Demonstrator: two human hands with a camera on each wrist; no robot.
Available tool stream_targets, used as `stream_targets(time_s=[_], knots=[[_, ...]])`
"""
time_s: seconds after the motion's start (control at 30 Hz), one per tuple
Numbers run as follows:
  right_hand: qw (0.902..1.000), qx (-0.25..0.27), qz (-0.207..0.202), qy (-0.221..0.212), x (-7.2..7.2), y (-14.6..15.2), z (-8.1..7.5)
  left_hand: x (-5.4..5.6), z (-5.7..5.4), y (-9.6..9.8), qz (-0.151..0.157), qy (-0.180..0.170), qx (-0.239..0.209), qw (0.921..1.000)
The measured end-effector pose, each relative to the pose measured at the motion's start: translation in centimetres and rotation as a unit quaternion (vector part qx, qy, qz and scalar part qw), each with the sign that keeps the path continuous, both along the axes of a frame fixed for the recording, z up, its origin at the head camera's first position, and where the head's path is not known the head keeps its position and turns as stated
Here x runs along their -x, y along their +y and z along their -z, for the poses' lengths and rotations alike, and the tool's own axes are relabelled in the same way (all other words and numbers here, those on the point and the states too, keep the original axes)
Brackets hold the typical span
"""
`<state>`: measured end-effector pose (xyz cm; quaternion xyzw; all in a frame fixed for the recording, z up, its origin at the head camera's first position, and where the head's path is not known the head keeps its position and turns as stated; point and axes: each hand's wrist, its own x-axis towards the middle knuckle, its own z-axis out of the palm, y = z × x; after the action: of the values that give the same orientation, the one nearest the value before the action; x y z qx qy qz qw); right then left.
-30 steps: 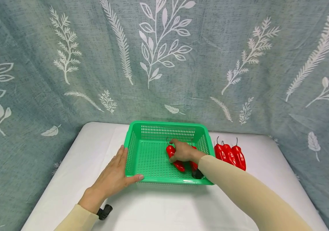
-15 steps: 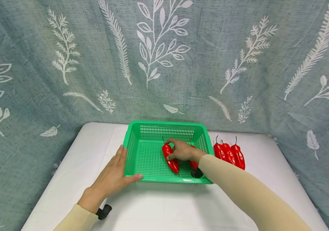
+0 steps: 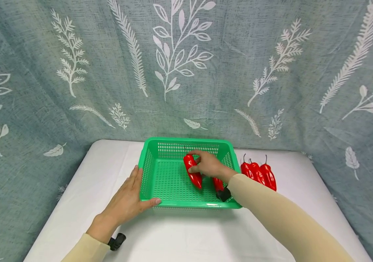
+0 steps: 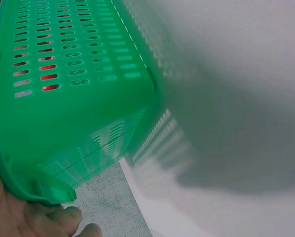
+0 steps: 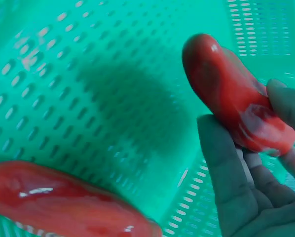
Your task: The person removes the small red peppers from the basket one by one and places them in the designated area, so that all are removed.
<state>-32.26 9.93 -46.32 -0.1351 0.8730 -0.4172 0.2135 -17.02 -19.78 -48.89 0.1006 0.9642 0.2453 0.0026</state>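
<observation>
My right hand (image 3: 210,164) pinches a glossy red pepper (image 3: 193,174) between thumb and fingers inside a green plastic basket (image 3: 189,140). In the right wrist view this pepper (image 5: 221,84) is raised off the basket floor and casts a shadow on it. A second red pepper (image 5: 63,197) lies at the basket's right side, partly hidden by my wrist in the head view. My left hand (image 3: 124,200) rests against the basket's front left corner, fingers straight along the left side and thumb on the front rim.
Several red peppers (image 3: 258,174) lie side by side on the white table (image 3: 186,236), right of the basket; my right sleeve covers their lower ends. A grey-green leaf-patterned curtain (image 3: 186,72) hangs behind the table.
The held pepper has shifted a little left, and its tip has then risen off the basket floor as my right hand moved up. My left hand stays at the basket corner.
</observation>
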Motion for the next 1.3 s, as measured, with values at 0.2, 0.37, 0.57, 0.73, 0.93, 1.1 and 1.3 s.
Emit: stream_targets(time_s=[0.2,0.37,0.57,0.73,0.93,1.1,1.3], knots=[[0.9996,0.008,0.021,0.015,-0.3,0.3,-1.2,-0.1,-0.1,0.0,-0.001,-0.003,0.000,1.0000],[0.9987,0.013,0.038,0.032,-0.5,0.7,-2.1,-0.1,-0.2,0.0,0.000,0.000,0.014,0.9999],[0.9972,-0.002,0.055,0.050,-0.8,1.4,-3.1,-0.1,-0.6,0.1,0.010,0.022,0.057,0.9980],[0.9968,-0.016,0.058,0.052,-1.2,1.9,-3.7,-0.2,-1.0,0.2,0.014,0.050,0.086,0.9949],[0.9966,0.013,0.070,0.042,-1.5,2.7,-4.0,-0.3,-1.2,0.4,0.015,0.057,0.090,0.9942],[0.9949,0.027,0.083,0.051,-1.7,3.5,-4.4,-0.4,-1.2,0.5,0.017,0.050,0.078,0.9955],[0.9927,0.026,0.097,0.067,-2.2,4.5,-5.2,-0.3,-0.9,0.4,0.019,0.035,0.073,0.9965]])
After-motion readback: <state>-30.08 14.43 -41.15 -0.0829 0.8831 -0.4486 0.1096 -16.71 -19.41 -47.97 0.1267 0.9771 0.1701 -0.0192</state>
